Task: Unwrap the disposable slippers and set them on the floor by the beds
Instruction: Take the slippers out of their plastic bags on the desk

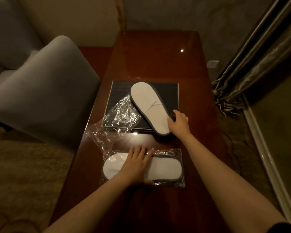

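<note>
An unwrapped pair of white slippers [149, 105] with a grey edge lies slantwise across a dark tray [168, 89] on the wooden table [158, 56]. My right hand [178, 121] grips its near end at the right edge. Closer to me lies a second white pair [165, 170], still inside its clear plastic bag. My left hand [136, 163] lies flat on that wrapped pair, fingers spread, thumb at the near edge. An empty, crumpled clear wrapper [119, 115] lies to the left, partly on the tray.
A grey upholstered armchair [45, 91] stands to the left of the table. Curtains [252, 68] hang at the right, beside a pale wall strip. A beige carpet [23, 165] covers the floor at the lower left.
</note>
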A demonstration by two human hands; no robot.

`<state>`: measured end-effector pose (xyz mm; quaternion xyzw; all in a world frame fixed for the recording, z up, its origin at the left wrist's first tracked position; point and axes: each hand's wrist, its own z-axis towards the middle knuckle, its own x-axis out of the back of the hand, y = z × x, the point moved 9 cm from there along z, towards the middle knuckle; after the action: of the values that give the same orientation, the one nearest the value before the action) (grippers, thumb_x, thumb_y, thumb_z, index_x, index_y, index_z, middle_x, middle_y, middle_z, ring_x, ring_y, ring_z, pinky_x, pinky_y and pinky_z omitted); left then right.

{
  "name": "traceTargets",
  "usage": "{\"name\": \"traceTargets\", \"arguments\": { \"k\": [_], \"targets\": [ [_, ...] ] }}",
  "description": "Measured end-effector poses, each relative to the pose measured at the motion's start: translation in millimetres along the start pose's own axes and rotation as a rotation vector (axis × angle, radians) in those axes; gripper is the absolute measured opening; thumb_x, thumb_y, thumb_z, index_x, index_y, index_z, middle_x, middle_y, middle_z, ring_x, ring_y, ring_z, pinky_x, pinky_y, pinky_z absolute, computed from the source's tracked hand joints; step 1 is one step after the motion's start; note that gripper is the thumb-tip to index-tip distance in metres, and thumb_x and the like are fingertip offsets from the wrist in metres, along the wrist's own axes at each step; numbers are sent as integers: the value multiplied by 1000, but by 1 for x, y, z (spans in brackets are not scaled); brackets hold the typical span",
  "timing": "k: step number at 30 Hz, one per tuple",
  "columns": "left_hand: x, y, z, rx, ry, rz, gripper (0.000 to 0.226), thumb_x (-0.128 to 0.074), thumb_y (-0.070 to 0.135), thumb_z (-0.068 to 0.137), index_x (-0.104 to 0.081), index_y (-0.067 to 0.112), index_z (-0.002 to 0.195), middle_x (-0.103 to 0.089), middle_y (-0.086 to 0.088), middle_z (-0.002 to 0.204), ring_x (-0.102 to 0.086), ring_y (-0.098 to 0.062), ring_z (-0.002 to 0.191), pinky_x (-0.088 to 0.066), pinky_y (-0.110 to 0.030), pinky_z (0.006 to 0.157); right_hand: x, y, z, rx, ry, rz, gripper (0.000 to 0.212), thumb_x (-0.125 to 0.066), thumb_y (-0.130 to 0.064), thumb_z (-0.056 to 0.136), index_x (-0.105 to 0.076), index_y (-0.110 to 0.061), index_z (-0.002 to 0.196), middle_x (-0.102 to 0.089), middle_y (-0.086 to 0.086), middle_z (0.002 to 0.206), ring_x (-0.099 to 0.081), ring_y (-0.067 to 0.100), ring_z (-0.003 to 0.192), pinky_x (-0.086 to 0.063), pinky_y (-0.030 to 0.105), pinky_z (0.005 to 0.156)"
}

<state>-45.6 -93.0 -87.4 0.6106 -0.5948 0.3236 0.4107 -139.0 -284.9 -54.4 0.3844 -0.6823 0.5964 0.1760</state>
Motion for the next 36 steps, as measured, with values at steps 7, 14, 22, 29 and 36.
{"name": "traceTargets", "arguments": {
  "k": [7, 14, 22, 29, 36],
  "targets": [
    [10, 5, 4, 16, 33, 39, 124, -66, 67, 62, 4, 17, 150, -34, -13, 142, -29, -32, 133, -9, -54, 118, 25, 68, -55, -169, -60, 64, 32, -53, -19, 91, -55, -10, 122, -62, 13, 119, -58, 24, 106, -44, 29, 83],
    [22, 5, -10, 31, 131, 24, 114, -69, 71, 53, -23, 17, 143, -39, -5, 128, -42, -25, 115, -33, -37, 97, 6, 77, -104, -233, -326, 71, 31, -46, -33, 95, -61, -10, 108, -66, 12, 110, -62, 25, 98, -52, 44, 91],
    [87, -11, -38, 76, 307, -155, 116, -69, 72, 51, -21, 22, 145, -39, -2, 129, -40, -22, 120, -31, -38, 102, 42, -5, -140, 41, -484, 304, 13, -53, -47, 87, -64, -39, 88, -69, -17, 84, -62, -15, 66, -47, 9, 51],
    [125, -20, -70, -28, 227, -317, 99, -65, 69, 61, -22, 38, 145, -38, 7, 144, -34, -15, 132, -28, -45, 112, 74, -53, -146, 303, -358, 301, 14, -67, -22, 83, -65, -18, 96, -58, -3, 74, -57, 2, 62, -46, 17, 57],
    [169, -19, -103, -73, 559, -271, 16, -71, 19, 75, -64, 16, 89, -59, 5, 85, -59, -22, 85, -41, -29, 66, 86, -73, -156, 400, -325, 331, 26, -68, -16, 82, -66, -24, 107, -63, -3, 104, -57, 1, 95, -43, 5, 70]
  ]
}}
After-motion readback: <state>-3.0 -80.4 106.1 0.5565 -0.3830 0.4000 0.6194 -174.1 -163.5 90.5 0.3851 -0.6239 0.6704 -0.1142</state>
